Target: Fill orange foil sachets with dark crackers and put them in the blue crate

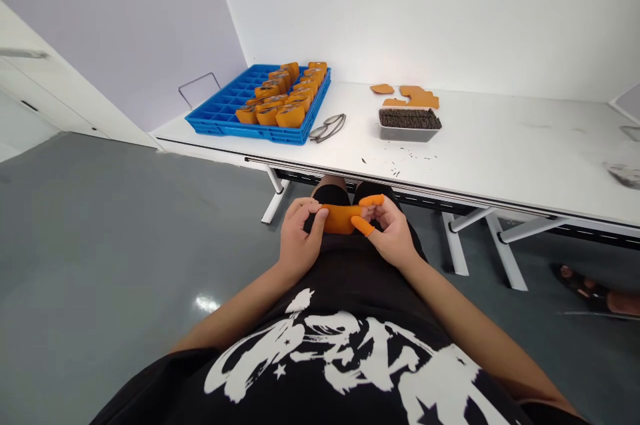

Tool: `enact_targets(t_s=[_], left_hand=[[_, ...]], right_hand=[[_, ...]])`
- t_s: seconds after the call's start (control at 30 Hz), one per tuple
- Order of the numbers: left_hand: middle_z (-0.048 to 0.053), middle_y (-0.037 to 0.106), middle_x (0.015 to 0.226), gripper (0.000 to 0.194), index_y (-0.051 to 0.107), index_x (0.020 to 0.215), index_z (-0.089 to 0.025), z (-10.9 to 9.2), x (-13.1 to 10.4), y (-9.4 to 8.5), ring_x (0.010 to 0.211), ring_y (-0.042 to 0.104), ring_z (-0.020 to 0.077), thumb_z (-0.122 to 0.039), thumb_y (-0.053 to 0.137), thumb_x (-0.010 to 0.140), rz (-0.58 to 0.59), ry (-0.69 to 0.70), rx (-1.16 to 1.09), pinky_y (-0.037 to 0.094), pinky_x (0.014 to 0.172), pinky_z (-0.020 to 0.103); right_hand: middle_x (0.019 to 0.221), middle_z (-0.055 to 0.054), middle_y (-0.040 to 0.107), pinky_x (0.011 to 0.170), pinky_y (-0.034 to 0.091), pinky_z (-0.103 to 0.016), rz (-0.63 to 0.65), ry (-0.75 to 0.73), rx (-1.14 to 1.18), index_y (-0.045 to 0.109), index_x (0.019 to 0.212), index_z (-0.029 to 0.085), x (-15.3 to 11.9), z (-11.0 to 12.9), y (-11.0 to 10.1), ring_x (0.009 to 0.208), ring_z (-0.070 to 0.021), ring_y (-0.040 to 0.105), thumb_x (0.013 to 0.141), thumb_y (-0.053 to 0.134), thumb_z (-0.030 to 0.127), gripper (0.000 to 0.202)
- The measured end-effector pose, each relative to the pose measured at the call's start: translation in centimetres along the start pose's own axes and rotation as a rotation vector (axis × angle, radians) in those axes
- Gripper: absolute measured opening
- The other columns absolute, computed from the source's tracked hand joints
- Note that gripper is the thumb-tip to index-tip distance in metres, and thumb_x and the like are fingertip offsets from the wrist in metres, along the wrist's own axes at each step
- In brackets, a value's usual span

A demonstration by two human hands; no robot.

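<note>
Over my lap, a small flat orange piece is stretched between my two hands; its material is too small to tell. My left hand pinches its left end between thumb and fingers. At the right end is my right hand, thumb and forefinger covered by orange finger cots and closed at the piece's edge. On the white table ahead, several curved orange pieces stand in the compartments of a blue divided tray.
A pair of glasses lies beside the blue tray. Further right stands a small grey box packed with thin dark strips. Flat orange pieces lie behind it, dark scraps in front. The table's front edge is above my knees.
</note>
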State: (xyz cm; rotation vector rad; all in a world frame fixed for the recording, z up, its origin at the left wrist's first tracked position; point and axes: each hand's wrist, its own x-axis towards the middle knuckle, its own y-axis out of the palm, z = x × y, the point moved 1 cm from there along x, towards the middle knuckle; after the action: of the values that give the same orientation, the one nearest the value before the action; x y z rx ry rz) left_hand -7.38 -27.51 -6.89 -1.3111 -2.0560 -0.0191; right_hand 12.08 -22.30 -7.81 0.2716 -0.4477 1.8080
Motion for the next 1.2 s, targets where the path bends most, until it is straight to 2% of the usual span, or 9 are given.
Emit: enact_targets(t_s=[0.1, 0.27, 0.43, 0.53, 0.7, 0.87, 0.97, 1.1, 1.2], left_hand=[[0.006, 0.068, 0.102, 0.022, 0.068, 0.091, -0.019, 0.0, 0.1, 0.0, 0.102, 0.064, 0.0193, -0.035, 0.059, 0.104, 0.044, -0.017, 0.011, 0.05, 0.095, 0.034], [0.004, 0.073, 0.096, 0.022, 0.07, 0.092, -0.02, -0.1, -0.2, 0.4, 0.095, 0.068, 0.0197, -0.035, 0.059, 0.104, 0.152, -0.062, 0.02, 0.053, 0.088, 0.034], [0.007, 0.074, 0.111, 0.022, 0.071, 0.116, -0.022, -0.1, -0.6, 0.6, 0.104, 0.069, 0.0205, -0.034, 0.058, 0.104, 0.229, -0.037, 0.01, 0.056, 0.097, 0.037], [0.012, 0.066, 0.135, 0.048, 0.057, 0.143, -0.021, 0.0, -0.6, 0.7, 0.124, 0.064, 0.0254, -0.04, 0.066, 0.099, 0.299, 0.042, -0.001, 0.051, 0.113, 0.044], [0.021, 0.043, 0.161, 0.099, 0.034, 0.158, -0.019, -0.1, 0.2, 1.5, 0.152, 0.041, 0.0369, -0.051, 0.086, 0.081, 0.46, 0.177, -0.034, 0.035, 0.129, 0.056], [0.009, 0.066, 0.13, 0.067, 0.052, 0.14, -0.024, -1.6, 1.5, 2.9, 0.118, 0.067, 0.0246, -0.023, 0.073, 0.077, 0.548, 0.274, -0.099, 0.055, 0.106, 0.038], [0.009, 0.067, 0.123, 0.057, 0.054, 0.133, -0.021, -2.2, 1.7, 3.3, 0.11, 0.066, 0.0239, -0.022, 0.065, 0.076, 0.538, 0.301, -0.079, 0.055, 0.1, 0.038], [0.01, 0.067, 0.113, 0.041, 0.058, 0.123, -0.017, -1.9, 1.5, 3.1, 0.101, 0.062, 0.0267, -0.025, 0.059, 0.083, 0.527, 0.313, 0.027, 0.051, 0.094, 0.043], [0.012, 0.063, 0.107, 0.042, 0.058, 0.121, -0.014, -1.7, 1.4, 2.7, 0.098, 0.058, 0.0289, -0.025, 0.058, 0.08, 0.516, 0.299, 0.109, 0.049, 0.089, 0.045]], right_hand=[[0.098, -0.005, 0.07, 0.075, 0.056, -0.033, 0.086, 0.058, 0.042, 0.068, 0.125, 0.023, 0.0, -0.1, 0.1, 0.08, -0.0174, 0.063, 0.09, 0.078, 0.052, 0.047], [0.086, -0.005, 0.066, 0.069, 0.052, -0.032, 0.206, 0.096, 0.086, 0.075, 0.089, 0.02, 0.5, 0.2, 0.0, 0.076, -0.0182, 0.061, 0.09, 0.075, 0.059, 0.039], [0.074, -0.002, 0.058, 0.061, 0.044, -0.029, 0.125, 0.125, 0.06, 0.067, 0.074, 0.019, 0.8, -0.3, -0.2, 0.067, -0.0148, 0.051, 0.087, 0.077, 0.061, 0.045], [0.066, 0.002, 0.049, 0.056, 0.037, -0.027, 0.01, 0.131, 0.042, 0.055, 0.069, 0.02, 0.5, -0.6, -0.3, 0.06, -0.0117, 0.042, 0.087, 0.08, 0.057, 0.048], [0.063, 0.005, 0.043, 0.057, 0.034, -0.026, -0.036, 0.057, 0.032, 0.048, 0.065, 0.02, 0.1, 0.5, 0.0, 0.059, -0.0103, 0.038, 0.082, 0.087, 0.051, 0.053], [0.072, 0.001, 0.06, 0.062, 0.044, -0.028, -0.03, -0.035, 0.019, 0.06, 0.072, 0.02, 0.1, 2.0, 0.4, 0.065, -0.0137, 0.052, 0.08, 0.089, 0.054, 0.045], [0.073, 0.001, 0.062, 0.062, 0.044, -0.028, -0.034, -0.081, -0.02, 0.066, 0.077, 0.021, -0.1, 2.3, 0.1, 0.066, -0.0141, 0.053, 0.082, 0.089, 0.053, 0.04], [0.064, 0.004, 0.048, 0.056, 0.035, -0.029, -0.058, -0.167, -0.09, 0.056, 0.07, 0.02, -0.5, 1.5, -0.8, 0.059, -0.0119, 0.042, 0.081, 0.09, 0.054, 0.049], [0.077, 0.001, 0.051, 0.061, 0.043, -0.032, -0.113, -0.264, -0.12, 0.064, 0.093, 0.023, -0.7, 0.8, -1.8, 0.066, -0.0151, 0.048, 0.087, 0.081, 0.062, 0.043]])
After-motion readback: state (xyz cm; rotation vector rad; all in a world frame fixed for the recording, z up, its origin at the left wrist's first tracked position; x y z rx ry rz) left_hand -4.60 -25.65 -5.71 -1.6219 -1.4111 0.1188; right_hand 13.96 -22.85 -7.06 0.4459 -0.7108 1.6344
